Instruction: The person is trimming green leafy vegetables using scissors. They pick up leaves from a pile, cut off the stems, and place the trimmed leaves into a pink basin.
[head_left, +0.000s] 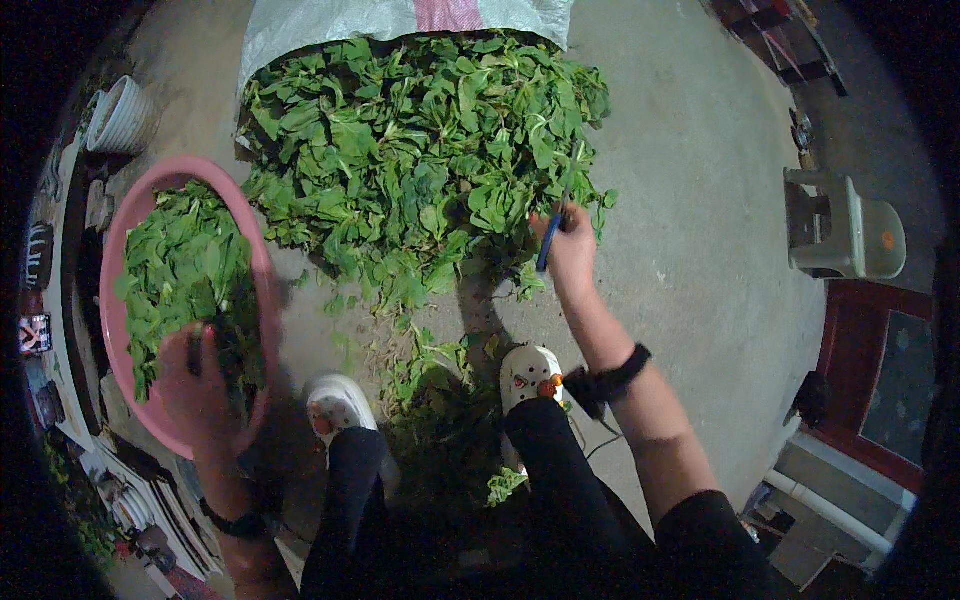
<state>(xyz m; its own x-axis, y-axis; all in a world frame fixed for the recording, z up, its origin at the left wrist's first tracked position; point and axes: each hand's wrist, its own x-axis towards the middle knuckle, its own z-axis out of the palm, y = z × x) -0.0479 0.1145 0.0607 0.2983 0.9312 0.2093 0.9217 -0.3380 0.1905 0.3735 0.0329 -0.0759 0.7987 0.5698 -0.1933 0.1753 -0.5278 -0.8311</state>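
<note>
My left hand (193, 386) is over the near end of a pink plastic basin (112, 330), blurred, with a gap between its fingers and nothing seen in them. Leafy greens (191, 255) are heaped inside that basin. In my right hand (574, 244) is a blue-handled knife (551, 238), its thin blade pointing away from me. This hand is at the near right edge of a large pile of leafy greens (420, 150) on the floor. Loose leaves and trimmings (420, 360) lie between my white clogs (531, 371).
A woven plastic sack (337, 22) lies behind the pile, its mouth towards me. White buckets (124, 120) stand at the far left. On the right are a pale plastic stool (847, 225) and a dark red door (855, 360). A lit phone screen (34, 334) shows at the left rim.
</note>
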